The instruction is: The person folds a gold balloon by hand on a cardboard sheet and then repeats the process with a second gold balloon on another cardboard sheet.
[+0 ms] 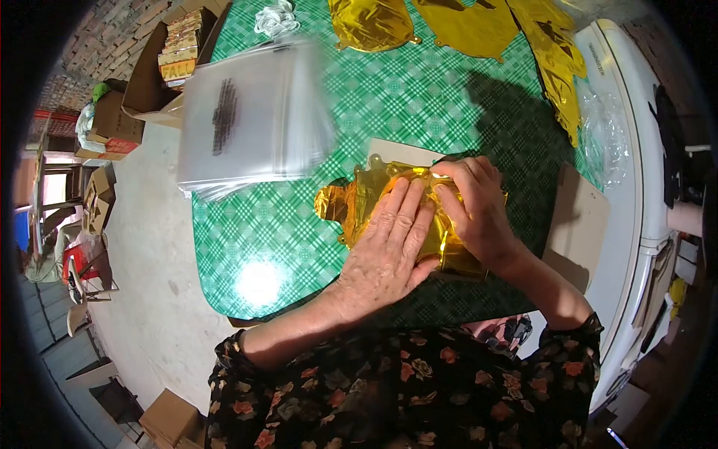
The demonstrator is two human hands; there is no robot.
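A shiny gold foil balloon [355, 196], flat and partly folded, lies on the table in front of me. A pale sheet of card [396, 150] shows from beneath its far edge. My left hand [389, 251] presses flat on the foil, fingers stretched out and side by side. On the right of the same balloon, my right hand [475, 206] has its fingers bent and closed on the folded foil near the far edge. Part of the balloon is hidden under both hands.
A stack of clear plastic bags [254, 112] lies left on the green checked table [419, 90]. White string [275, 19] and more gold foil balloons [370, 22] are at the far side. A cardboard piece [576, 224] leans by a white appliance [628, 135] at right. Boxes [153, 97] stand left.
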